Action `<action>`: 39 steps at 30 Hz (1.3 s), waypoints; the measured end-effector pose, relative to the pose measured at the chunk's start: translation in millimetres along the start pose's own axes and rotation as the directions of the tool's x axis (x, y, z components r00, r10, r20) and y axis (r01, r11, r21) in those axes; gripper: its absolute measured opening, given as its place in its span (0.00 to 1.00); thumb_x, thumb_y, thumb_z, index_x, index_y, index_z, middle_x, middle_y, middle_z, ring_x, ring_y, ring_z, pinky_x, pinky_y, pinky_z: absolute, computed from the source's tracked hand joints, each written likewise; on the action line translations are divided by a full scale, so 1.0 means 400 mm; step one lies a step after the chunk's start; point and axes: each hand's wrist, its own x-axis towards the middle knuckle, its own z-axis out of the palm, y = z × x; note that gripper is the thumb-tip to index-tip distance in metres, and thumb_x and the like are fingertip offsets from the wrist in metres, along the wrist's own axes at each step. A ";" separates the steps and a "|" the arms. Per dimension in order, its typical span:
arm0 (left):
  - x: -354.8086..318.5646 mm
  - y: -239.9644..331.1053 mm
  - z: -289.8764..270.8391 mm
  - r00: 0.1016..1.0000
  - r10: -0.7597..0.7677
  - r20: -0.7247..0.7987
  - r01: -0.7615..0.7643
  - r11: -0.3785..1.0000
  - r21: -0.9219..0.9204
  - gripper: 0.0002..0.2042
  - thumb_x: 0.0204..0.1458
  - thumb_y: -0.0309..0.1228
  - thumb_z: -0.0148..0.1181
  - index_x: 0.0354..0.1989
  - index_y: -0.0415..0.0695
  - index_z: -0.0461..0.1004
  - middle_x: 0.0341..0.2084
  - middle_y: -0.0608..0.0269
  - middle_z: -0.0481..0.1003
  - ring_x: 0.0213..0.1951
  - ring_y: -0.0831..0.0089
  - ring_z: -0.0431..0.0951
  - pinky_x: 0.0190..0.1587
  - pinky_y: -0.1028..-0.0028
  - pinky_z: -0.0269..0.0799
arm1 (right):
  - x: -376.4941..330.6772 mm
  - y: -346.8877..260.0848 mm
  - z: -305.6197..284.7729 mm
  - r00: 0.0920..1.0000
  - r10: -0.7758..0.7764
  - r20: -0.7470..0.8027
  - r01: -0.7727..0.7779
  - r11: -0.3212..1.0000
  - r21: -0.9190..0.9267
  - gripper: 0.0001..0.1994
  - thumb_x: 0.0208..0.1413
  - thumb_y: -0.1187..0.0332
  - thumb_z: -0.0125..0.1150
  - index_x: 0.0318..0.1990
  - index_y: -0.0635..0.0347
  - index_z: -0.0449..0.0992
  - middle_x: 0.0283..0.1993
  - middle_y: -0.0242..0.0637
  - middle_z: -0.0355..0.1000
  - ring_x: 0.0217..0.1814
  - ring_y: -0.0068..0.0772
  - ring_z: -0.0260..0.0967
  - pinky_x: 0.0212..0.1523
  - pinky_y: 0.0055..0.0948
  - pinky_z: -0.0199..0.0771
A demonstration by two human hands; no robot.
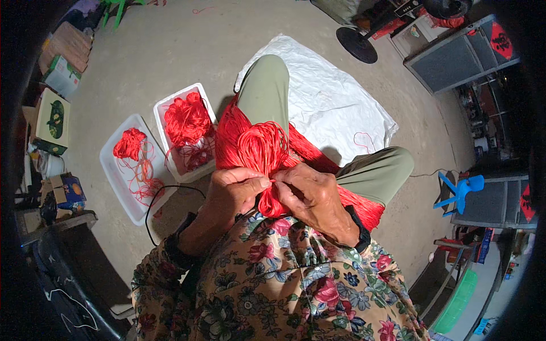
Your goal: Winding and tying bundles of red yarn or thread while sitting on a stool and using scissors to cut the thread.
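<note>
A looped bundle of red cord [263,145] lies in my lap, gathered narrow where my hands meet. My left hand [236,190] pinches at that narrow part, thumb and forefinger together. Close against it, my right hand [310,193] is also closed, its fingertips pressed on the same spot. A thin strand seems to run between the fingertips, but it is too small to make out well. Below the pinch hangs a shorter red loop [271,204]. More long red cord [358,206] is draped across my thighs, on both sides of the bundle.
Left of my knee stands a white foam box [161,116] with red cord balls. Beside it, a shallow white tray [107,153] holds tangled cord. A white sheet [318,85] lies ahead under my legs. A blue stool [459,193] stands right; cartons [51,122] line the left.
</note>
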 end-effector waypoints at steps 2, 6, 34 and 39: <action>0.001 -0.009 -0.005 0.999 0.034 0.026 -0.035 0.999 0.018 0.09 0.53 0.31 0.54 0.29 0.37 0.75 0.11 0.72 0.63 0.13 0.85 0.58 0.18 0.81 0.51 | -0.001 -0.010 0.000 0.997 0.075 -0.012 -0.073 0.991 0.116 0.06 0.45 0.79 0.59 0.33 0.67 0.73 0.28 0.46 0.71 0.28 0.43 0.71 0.27 0.33 0.71; -0.004 -0.004 -0.005 0.999 0.030 0.039 -0.033 0.998 0.056 0.10 0.53 0.31 0.53 0.30 0.36 0.76 0.11 0.72 0.64 0.13 0.85 0.59 0.18 0.81 0.52 | -0.001 -0.021 -0.012 0.991 0.132 0.013 -0.133 0.985 0.110 0.06 0.45 0.80 0.59 0.33 0.68 0.73 0.29 0.47 0.71 0.29 0.44 0.72 0.28 0.33 0.72; -0.003 -0.018 -0.043 0.624 0.703 0.342 -0.779 0.595 0.198 0.03 0.44 0.25 0.62 0.25 0.38 0.75 0.31 0.58 0.78 0.36 0.67 0.76 0.43 0.67 0.71 | -0.064 0.058 -0.018 0.940 0.286 0.184 -0.324 0.917 0.231 0.05 0.55 0.73 0.54 0.31 0.64 0.67 0.26 0.41 0.65 0.25 0.35 0.62 0.26 0.30 0.63; 0.000 -0.023 -0.022 0.545 0.762 0.350 -0.837 0.517 0.179 0.02 0.45 0.24 0.60 0.27 0.39 0.75 0.28 0.60 0.78 0.35 0.67 0.76 0.43 0.68 0.71 | -0.068 0.047 -0.016 0.963 0.193 0.187 -0.205 0.977 0.050 0.04 0.56 0.72 0.53 0.33 0.63 0.67 0.26 0.47 0.64 0.26 0.50 0.64 0.27 0.38 0.64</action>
